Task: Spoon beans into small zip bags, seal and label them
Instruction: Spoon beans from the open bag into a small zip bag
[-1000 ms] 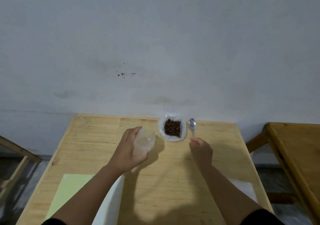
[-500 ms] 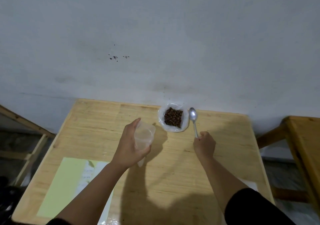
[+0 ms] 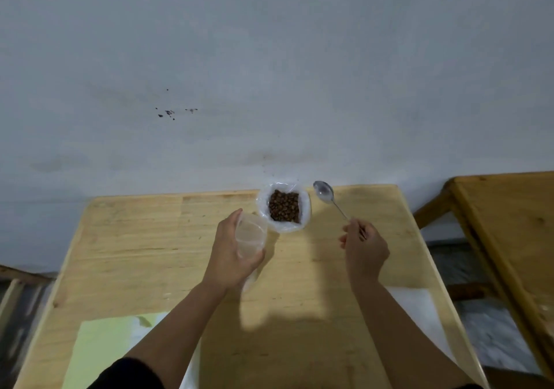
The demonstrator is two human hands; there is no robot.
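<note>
Beans (image 3: pixel 284 206) sat in a rolled-down plastic bag (image 3: pixel 303 212) at the far edge of the desk (image 3: pixel 299 313), about mid-width, touching nothing else. Desk was the biggest thing I saw; a second wooden table (image 3: pixel 509 224) stood off its right side. Green sheet (image 3: pixel 102 349) lay at the near left corner, white sheet (image 3: pixel 416 304) along the near right edge.

Left hand (image 3: pixel 232 253) was wrapped round a small zip bag (image 3: pixel 250 237), thumb and fingers clamped on it, mouth held open and pointed toward the beans, just beside their bag on its left. Zip bag looked empty.

Right hand (image 3: pixel 364 246) pinched the spoon (image 3: pixel 323 192) by the handle end, fingers closed on it; bowl was up by the far edge, right of the beans, empty.

Step in hand, as I judged it: first scoop. To do it well I'd swing the spoon bowl left into the beans, take a modest load, keep it level, and bring the zip bag mouth close under it, held wide, so nothing spilled on the desk.
</note>
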